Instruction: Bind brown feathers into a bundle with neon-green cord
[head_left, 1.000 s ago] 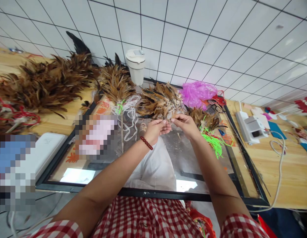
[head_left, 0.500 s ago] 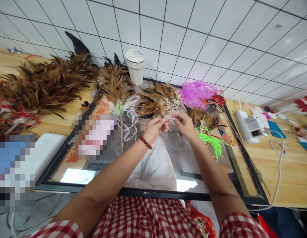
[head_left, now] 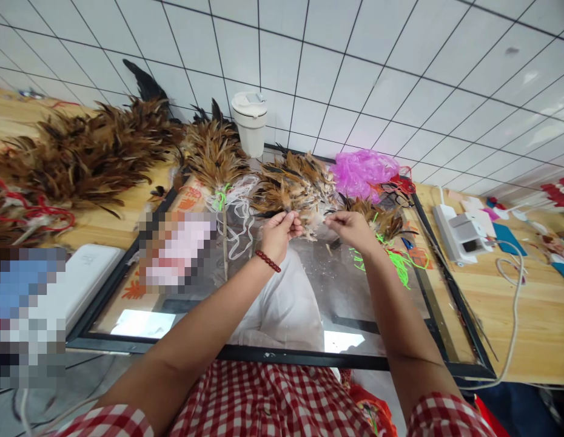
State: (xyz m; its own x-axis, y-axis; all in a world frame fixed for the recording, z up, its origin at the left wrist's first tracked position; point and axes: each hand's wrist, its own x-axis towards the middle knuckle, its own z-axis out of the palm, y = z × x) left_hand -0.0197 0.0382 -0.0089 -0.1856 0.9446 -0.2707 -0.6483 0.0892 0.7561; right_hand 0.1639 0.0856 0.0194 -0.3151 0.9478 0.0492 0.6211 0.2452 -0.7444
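My left hand, with a dark red bead bracelet at its wrist, is closed in a pinch over the glass. A small brown feather seems to rise from its fingertips, hard to part from the feather pile behind. Across a short gap, my right hand is also pinched. Something small and dark shows at its fingertips, too small to make out. Beyond my right hand lies a feather bunch with bright green strings. Left of the pile, a feather bundle on a stick has a green tie.
The black-framed glass panel lies on a wooden table. White string, a purple plastic bag and a white cup are near the wall. A power strip sits right, a large feather bundle left.
My right hand has moved slightly right, widening the gap between my hands. My left hand has shifted a little left. The light-brown tip above the left fingers shows less clearly.
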